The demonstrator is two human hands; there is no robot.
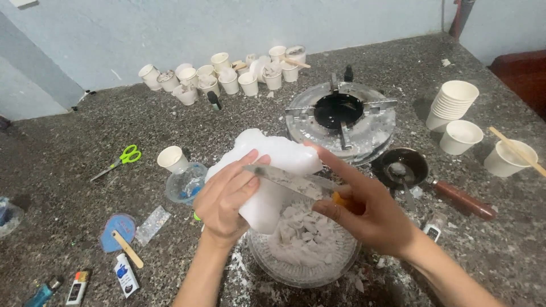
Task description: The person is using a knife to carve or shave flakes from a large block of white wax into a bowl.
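**Wax block partly shaved over a speckled stone counter**

On the dark speckled stone counter [85,227], a lumpy white wax block [273,165] remains mostly whole, gripped in the left hand [224,199]. Below both hands, a clear glass bowl [267,261] holds many shavings. The right hand [369,213] clasps a steel knife [284,177] against it.

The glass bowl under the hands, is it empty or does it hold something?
Not empty. The glass bowl holds a pile of white shavings, heaped below the white block and the knife.

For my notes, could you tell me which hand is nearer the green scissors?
Left. The left hand is right of the green scissors; the right hand is farther right.
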